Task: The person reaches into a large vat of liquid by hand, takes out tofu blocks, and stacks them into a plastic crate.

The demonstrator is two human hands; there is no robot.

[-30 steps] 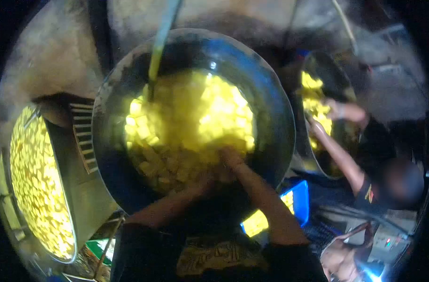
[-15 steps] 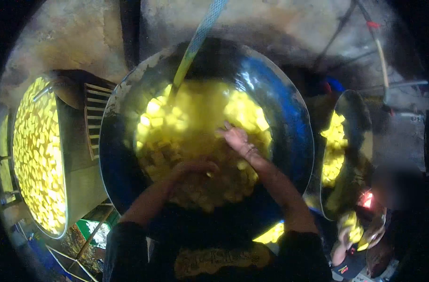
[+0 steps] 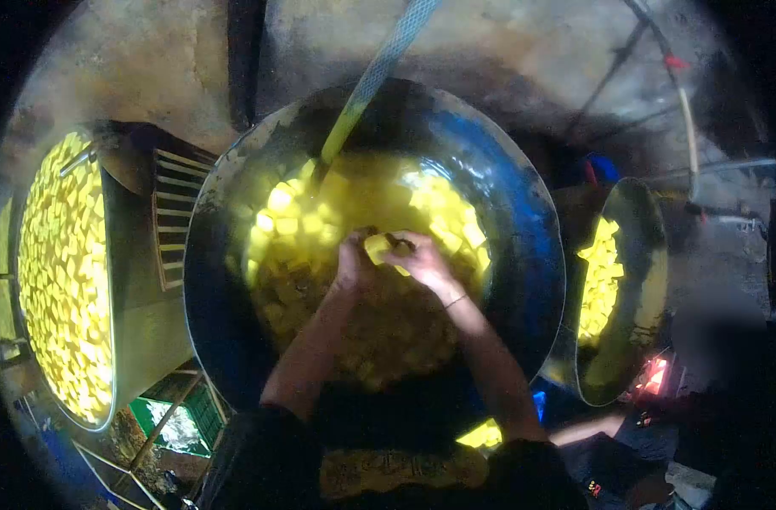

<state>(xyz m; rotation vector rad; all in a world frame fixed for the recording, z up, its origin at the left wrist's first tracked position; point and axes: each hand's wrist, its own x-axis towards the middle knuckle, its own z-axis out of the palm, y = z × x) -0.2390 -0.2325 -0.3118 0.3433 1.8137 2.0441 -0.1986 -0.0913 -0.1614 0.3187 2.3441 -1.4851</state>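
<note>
My left hand (image 3: 352,262) and my right hand (image 3: 419,257) are together over the middle of a wide, dark pan (image 3: 534,229). Between their fingers is a yellow block (image 3: 377,248) that looks like tofu, gripped from both sides. A second bit of yellow shows under my right fingers. Cloudy yellow liquid (image 3: 375,191) fills the pan's bottom. Bright yellow tofu blocks (image 3: 456,223) are heaped along the right side, and more (image 3: 282,200) lie at the left. Others are dimly visible below the surface.
A blue mesh-covered hose (image 3: 394,51) runs down into the pan. At left stands a large vat (image 3: 146,319) full of yellow blocks, near a green crate (image 3: 203,416). On the right, a smaller pan (image 3: 644,255) holds blocks; a person's forearm (image 3: 587,430) and a red glow (image 3: 655,374) are below.
My hands have come together from apart, and a yellow block is now held between them. The co-worker's hands with yellow pieces at lower right have moved out of sight.
</note>
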